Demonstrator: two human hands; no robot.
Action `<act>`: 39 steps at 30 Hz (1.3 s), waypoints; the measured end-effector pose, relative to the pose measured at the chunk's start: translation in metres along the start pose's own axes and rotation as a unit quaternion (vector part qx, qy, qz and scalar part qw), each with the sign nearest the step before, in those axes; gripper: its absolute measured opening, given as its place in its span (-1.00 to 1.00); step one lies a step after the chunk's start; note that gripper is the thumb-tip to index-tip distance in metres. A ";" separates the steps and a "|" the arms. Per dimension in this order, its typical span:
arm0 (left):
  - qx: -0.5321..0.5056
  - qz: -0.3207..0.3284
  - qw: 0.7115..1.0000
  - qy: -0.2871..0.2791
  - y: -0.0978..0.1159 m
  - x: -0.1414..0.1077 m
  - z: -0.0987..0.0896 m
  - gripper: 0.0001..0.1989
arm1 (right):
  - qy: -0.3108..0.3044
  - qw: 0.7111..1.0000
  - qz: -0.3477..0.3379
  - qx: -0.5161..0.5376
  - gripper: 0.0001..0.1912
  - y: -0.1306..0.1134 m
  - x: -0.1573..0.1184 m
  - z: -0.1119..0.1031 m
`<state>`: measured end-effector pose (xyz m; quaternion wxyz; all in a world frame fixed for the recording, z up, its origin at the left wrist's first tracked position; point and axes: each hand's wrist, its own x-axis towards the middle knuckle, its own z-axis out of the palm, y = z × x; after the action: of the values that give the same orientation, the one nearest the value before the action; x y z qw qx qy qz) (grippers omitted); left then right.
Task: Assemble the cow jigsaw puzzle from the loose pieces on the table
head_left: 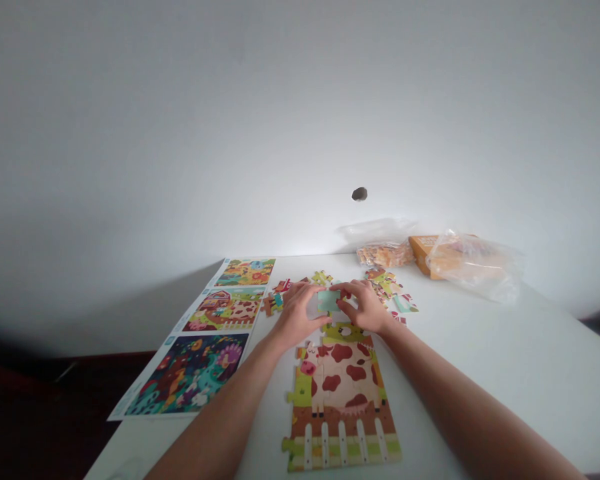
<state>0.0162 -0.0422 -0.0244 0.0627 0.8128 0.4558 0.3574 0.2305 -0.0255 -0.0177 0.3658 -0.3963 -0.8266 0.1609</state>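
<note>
A pale blue-green puzzle piece (329,301) is between my two hands, just beyond the far edge of a partly joined jigsaw (343,393). My left hand (300,309) has its fingers at the piece's upper left, with the thumb below. From the right, my right hand (366,305) grips the same piece between thumb and fingers. The jigsaw shows a spotted cow behind a white fence, with open tabs along its left side. Loose pieces lie beside my left hand (275,303) and beyond my right hand (387,283).
At the left lies a reference sheet (183,333) with three printed pictures. Near the wall (300,133) are a clear bag of puzzle pieces (384,254) and an orange box (425,257) partly under a clear plastic bag (485,267). Everything rests on a white table (505,373).
</note>
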 end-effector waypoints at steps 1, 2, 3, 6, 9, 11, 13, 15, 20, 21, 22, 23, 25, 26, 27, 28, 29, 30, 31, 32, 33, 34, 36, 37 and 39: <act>0.001 -0.003 1.000 0.000 0.000 0.000 0.000 -0.40 | -0.009 1.000 -0.006 0.000 -0.59 0.000 0.000 0.000; 0.002 -0.006 1.000 0.000 -0.001 0.000 0.000 -0.39 | -0.016 1.000 -0.009 -0.001 -0.56 0.000 -0.001 0.001; 0.002 -0.007 1.000 0.001 -0.001 -0.001 0.000 -0.39 | -0.019 1.000 -0.010 -0.003 -0.54 0.000 -0.001 0.001; -0.001 -0.013 1.000 0.003 -0.003 -0.001 0.001 -0.38 | -0.016 1.000 -0.003 -0.010 -0.58 0.000 -0.001 0.003; -0.001 -0.017 1.000 0.001 -0.005 -0.002 0.003 -0.39 | -0.014 1.000 0.008 -0.009 -0.60 0.001 -0.001 0.004; 0.006 -0.021 1.000 -0.009 -0.007 -0.003 0.005 -0.39 | -0.015 1.000 0.013 -0.003 -0.61 0.002 -0.001 0.004; 0.018 -0.036 0.999 -0.024 -0.010 -0.003 0.006 -0.34 | -0.013 1.000 0.020 0.001 -0.62 0.004 -0.001 0.005; 0.036 -0.061 0.997 -0.031 -0.012 -0.004 0.008 -0.28 | -0.006 0.999 0.040 -0.006 -0.64 0.007 0.000 0.006; 0.131 -0.151 0.980 0.025 -0.016 -0.002 0.006 -0.35 | 0.006 0.992 0.113 -0.053 -0.67 0.014 0.002 0.008; 0.162 -0.181 0.969 0.040 -0.017 -0.002 0.005 -0.38 | 0.010 0.991 0.119 -0.064 -0.68 0.014 0.002 0.008; 0.192 -0.213 0.957 0.051 -0.017 -0.002 0.004 -0.42 | 0.016 0.990 0.122 -0.073 -0.68 0.014 0.002 0.008; 0.215 -0.243 0.944 0.057 -0.017 -0.002 0.004 -0.43 | 0.023 0.989 0.122 -0.080 -0.68 0.014 0.002 0.008; 0.237 -0.283 0.928 0.052 -0.018 -0.002 0.003 -0.45 | 0.034 0.988 0.118 -0.091 -0.68 0.014 0.002 0.008; 0.238 -0.290 0.926 0.045 -0.018 -0.002 0.003 -0.47 | 0.037 0.988 0.115 -0.094 -0.68 0.013 0.002 0.008; 0.236 -0.291 0.926 0.039 -0.019 -0.002 0.003 -0.49 | 0.040 0.988 0.112 -0.097 -0.68 0.013 0.002 0.008; 0.232 -0.288 0.928 0.036 -0.019 -0.001 0.003 -0.52 | 0.042 0.988 0.110 -0.099 -0.68 0.013 0.002 0.008; 0.227 -0.284 0.931 0.034 -0.019 -0.001 0.003 -0.54 | 0.044 0.988 0.108 -0.100 -0.68 0.013 0.002 0.007; 0.221 -0.280 0.934 0.033 -0.019 -0.001 0.003 -0.57 | 0.046 0.988 0.106 -0.102 -0.68 0.013 0.002 0.007; 0.215 -0.279 0.935 0.032 -0.019 -0.001 0.003 -0.58 | 0.048 0.988 0.104 -0.102 -0.68 0.013 0.002 0.007; 0.210 -0.278 0.937 0.030 -0.019 0.000 0.002 -0.59 | 0.051 0.988 0.102 -0.103 -0.68 0.013 0.002 0.007; 0.207 -0.279 0.937 0.028 -0.019 0.000 0.002 -0.60 | 0.053 0.988 0.099 -0.102 -0.69 0.013 0.002 0.007; 0.204 -0.278 0.938 0.025 -0.018 0.001 0.002 -0.60 | 0.056 0.989 0.094 -0.101 -0.69 0.012 0.002 0.007; 0.200 -0.272 0.941 0.022 -0.017 0.001 0.001 -0.60 | 0.065 0.989 0.084 -0.100 -0.69 0.012 0.002 0.007; 0.198 -0.269 0.942 0.021 -0.016 0.001 0.001 -0.60 | 0.070 0.989 0.080 -0.102 -0.69 0.012 0.002 0.007; 0.194 -0.264 0.945 0.021 -0.016 0.002 0.001 -0.58 | 0.077 0.988 0.075 -0.108 -0.70 0.012 0.002 0.007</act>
<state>0.0062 -0.0315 -0.0308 -0.0134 0.6524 0.7153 0.2500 0.2308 -0.0161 -0.0280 0.3702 -0.5060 -0.7762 0.0664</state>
